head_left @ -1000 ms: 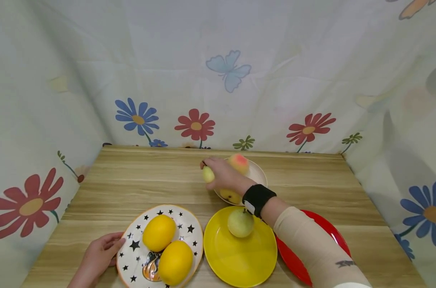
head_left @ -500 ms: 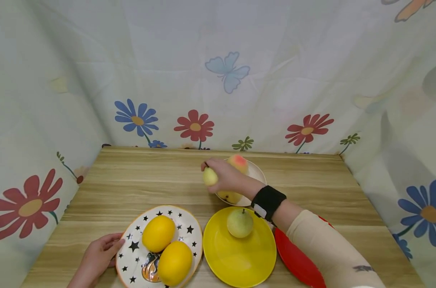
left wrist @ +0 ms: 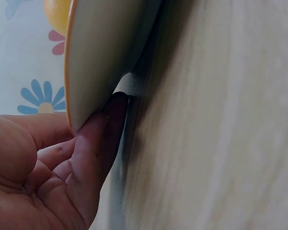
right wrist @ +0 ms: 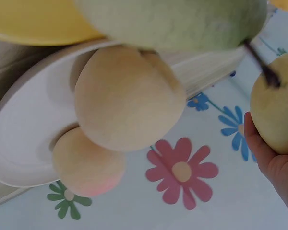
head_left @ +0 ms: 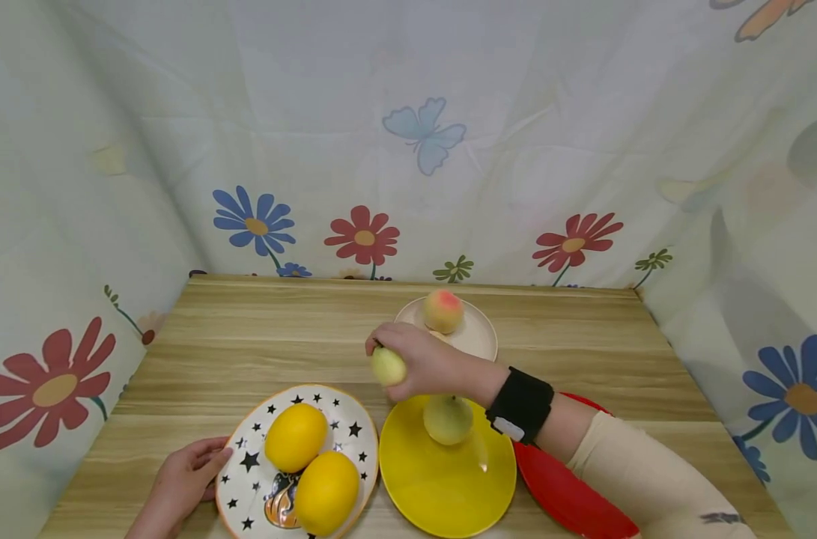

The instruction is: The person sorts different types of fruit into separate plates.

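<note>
Right hand (head_left: 424,363) grips pear (head_left: 388,366) near far edge of yellow plate (head_left: 448,486). Left hand (head_left: 187,475) pinches star-patterned plate (head_left: 344,443), left of yellow plate.

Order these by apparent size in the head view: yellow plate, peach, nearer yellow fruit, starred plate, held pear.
1. Starred plate
2. Yellow plate
3. Nearer yellow fruit
4. Peach and held pear: unsure which, since the right hand partly covers the pear.
</note>
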A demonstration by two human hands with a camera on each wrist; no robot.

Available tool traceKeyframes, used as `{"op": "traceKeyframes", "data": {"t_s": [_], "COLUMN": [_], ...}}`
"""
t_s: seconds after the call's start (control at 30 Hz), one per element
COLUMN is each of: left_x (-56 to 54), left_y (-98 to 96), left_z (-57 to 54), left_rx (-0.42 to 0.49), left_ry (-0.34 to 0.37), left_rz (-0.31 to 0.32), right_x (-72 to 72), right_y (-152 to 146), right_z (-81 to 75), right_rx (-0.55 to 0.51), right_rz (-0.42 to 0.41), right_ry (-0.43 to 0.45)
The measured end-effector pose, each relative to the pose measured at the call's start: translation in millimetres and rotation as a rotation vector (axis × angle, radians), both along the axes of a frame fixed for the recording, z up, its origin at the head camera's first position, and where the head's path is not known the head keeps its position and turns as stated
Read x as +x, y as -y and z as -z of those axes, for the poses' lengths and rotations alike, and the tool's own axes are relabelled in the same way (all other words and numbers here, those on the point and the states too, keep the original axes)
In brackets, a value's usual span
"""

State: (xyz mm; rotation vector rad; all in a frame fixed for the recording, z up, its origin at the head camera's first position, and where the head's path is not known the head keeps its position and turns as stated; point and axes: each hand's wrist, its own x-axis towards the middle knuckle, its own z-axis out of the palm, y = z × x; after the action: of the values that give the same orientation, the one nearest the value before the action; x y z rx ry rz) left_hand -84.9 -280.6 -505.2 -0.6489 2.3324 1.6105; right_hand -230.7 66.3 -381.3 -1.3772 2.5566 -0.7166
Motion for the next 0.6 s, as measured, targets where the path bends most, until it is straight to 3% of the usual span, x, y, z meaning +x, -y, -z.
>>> {"op": "traceKeyframes", "data": {"t_s": [0.23, 0.6], "left_x": [0.6, 0.3], "left_y": [0.2, 0.2], "left_z": [0.7, -0.8], "left_rx": [-0.007, -0.016], "left_ry": [0.004, -0.009], "left_rz": [0.006, 0.012], "right_x": [24.5, 52.5], "right_y": [1, -14], "right_z": [2.8, 18.8], "right_rx": [0.060, 0.083], "right_rz": [-0.065, -0.097], "right_ry": [-0.015, -0.073]}}
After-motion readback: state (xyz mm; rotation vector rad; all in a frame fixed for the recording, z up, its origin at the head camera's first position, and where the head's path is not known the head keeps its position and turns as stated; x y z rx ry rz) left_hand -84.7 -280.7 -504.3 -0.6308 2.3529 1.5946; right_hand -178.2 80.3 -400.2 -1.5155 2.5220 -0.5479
